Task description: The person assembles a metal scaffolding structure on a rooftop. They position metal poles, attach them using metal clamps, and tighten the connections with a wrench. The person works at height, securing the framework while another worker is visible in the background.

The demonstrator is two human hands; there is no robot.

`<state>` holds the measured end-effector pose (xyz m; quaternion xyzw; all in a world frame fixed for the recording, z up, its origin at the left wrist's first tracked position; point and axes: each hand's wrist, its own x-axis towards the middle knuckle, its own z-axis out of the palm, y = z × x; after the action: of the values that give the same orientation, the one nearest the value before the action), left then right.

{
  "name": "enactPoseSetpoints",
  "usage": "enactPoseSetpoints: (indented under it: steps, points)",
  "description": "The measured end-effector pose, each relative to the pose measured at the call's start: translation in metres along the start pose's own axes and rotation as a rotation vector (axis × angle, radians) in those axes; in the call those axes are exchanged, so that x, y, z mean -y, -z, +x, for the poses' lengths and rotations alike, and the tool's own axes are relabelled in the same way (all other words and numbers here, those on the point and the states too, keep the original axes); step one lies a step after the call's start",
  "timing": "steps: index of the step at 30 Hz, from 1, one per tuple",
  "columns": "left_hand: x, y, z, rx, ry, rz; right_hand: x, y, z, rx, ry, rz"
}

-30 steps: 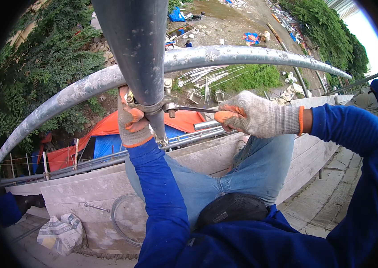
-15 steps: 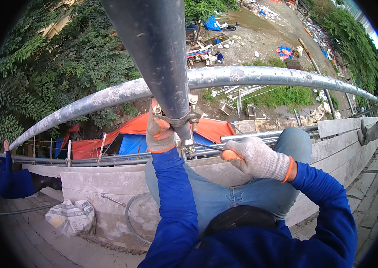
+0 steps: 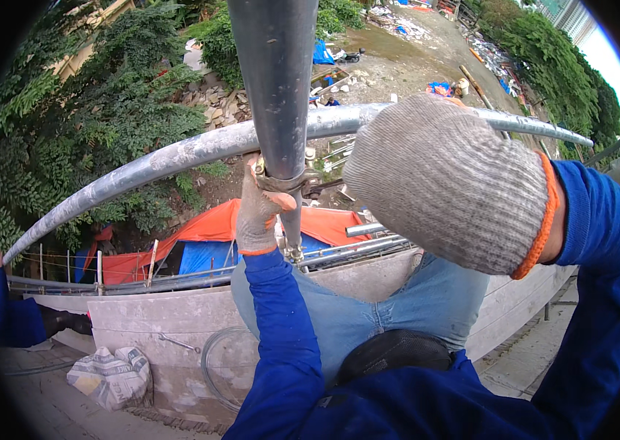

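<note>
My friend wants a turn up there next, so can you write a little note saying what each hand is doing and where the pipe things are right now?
Left hand, in a grey knit glove with an orange cuff: gripping the upright grey metal pipe at the metal clamp where it crosses the long horizontal grey pipe.
Right hand, same kind of glove: raised close to the camera; its palm is hidden, so what it holds cannot be told.
Done: clamp sits around the crossing.
Left: whether the clamp is tight cannot be seen; check it. A low concrete wall lies below.
</note>
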<state>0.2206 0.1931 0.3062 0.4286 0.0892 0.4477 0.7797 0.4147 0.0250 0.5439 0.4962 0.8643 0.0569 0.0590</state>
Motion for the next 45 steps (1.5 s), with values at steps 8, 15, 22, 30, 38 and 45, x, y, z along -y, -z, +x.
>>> enactPoseSetpoints:
  steps: [8, 15, 22, 30, 38, 45]
  points:
    - [0.008, 0.022, 0.007, 0.112, 0.059, 0.196, 0.016, -0.009, 0.024, 0.544, -0.518, 0.111]
    - [0.01, 0.005, 0.0, 0.011, 0.078, 0.243, 0.008, -0.021, 0.007, 0.115, -0.34, 0.119]
    - [0.005, -0.002, -0.01, -0.024, 0.056, 0.085, 0.005, -0.029, 0.006, 0.22, -0.365, 0.161]
    - [0.011, 0.012, -0.013, -0.024, 0.014, 0.174, -0.014, -0.089, -0.001, 0.151, -0.399, 0.698]
    - [0.019, 0.012, -0.012, 0.092, -0.011, 0.136, 0.064, -0.256, 0.057, -0.502, -0.387, 1.401]
    - [0.015, 0.029, -0.008, 0.246, -0.118, 0.273, 0.067, -0.222, 0.027, -0.429, -0.351, 1.134]
